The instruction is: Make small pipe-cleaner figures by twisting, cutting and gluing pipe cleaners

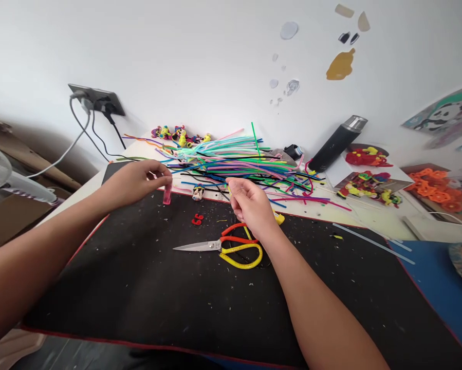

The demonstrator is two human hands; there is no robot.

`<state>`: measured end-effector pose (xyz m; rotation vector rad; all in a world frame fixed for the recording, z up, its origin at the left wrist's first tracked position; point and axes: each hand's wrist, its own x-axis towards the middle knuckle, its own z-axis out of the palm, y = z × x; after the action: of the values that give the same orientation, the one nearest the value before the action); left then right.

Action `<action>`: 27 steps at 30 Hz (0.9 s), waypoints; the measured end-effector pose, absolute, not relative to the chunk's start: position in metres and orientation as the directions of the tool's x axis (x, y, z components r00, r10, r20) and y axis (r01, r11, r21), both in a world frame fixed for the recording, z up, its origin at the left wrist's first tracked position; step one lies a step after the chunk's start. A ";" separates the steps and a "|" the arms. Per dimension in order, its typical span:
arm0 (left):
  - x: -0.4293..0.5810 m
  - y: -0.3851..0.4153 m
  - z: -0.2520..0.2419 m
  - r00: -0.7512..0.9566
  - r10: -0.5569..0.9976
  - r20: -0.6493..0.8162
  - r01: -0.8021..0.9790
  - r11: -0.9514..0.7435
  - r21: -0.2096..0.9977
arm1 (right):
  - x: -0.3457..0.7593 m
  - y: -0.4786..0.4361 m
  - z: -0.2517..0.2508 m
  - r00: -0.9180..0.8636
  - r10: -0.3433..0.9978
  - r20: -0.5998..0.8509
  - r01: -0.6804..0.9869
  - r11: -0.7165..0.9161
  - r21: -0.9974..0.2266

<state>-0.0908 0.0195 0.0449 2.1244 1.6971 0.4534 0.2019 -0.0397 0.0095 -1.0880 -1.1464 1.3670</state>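
My left hand point(144, 180) is closed, with its thumb and fingertips at the top of a small pink see-through block point(167, 196) over the mat's far edge. My right hand point(249, 201) is pinched shut; a tiny yellow-green bit shows at its fingertips, too small to name. Just below it lie scissors point(215, 246) with orange and yellow handles, blades pointing left. Two small red curled pieces point(197, 220) rest between the hands. Behind them stands a little figure head point(198, 192) in white and black. A yellow object point(279, 218) is partly hidden behind my right wrist.
A heap of coloured pipe cleaners point(223, 154) lies along the wall beyond the black mat point(146, 298). Small figures point(180, 134) sit behind it. To the right are a black flask point(336, 144), a white box point(333, 177), orange pieces point(435, 187) and clear sticks point(373, 243).
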 end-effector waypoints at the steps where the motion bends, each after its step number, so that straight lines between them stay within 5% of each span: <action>1: -0.084 0.017 0.047 0.260 0.966 -0.010 0.839 -0.221 0.498 | 0.202 -0.039 0.009 -0.082 0.996 -0.034 -0.142 -0.045 -0.989; 12: -0.105 0.037 0.032 0.250 0.967 -0.036 0.952 -0.240 0.189 | 0.206 -0.037 0.004 -0.064 0.998 -0.025 -0.082 -0.030 -0.996; 18: -0.115 0.026 0.035 0.243 0.970 0.014 0.934 -0.238 0.266 | 0.204 -0.038 0.004 -0.059 0.998 -0.017 -0.046 -0.020 -0.999; 23: -0.070 0.003 0.065 0.367 0.930 0.012 0.773 -0.313 0.552 | 0.203 -0.038 0.005 -0.056 0.998 -0.017 -0.034 -0.018 -0.999; 27: -0.035 -0.002 0.080 0.444 0.892 0.081 0.690 -0.398 0.605 | 0.203 -0.037 0.003 -0.054 0.999 -0.003 -0.003 -0.003 -1.000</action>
<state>-0.0348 -0.0022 0.0798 2.2078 1.3259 0.5470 0.2035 -0.0370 0.0026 -1.1829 -1.2447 1.2531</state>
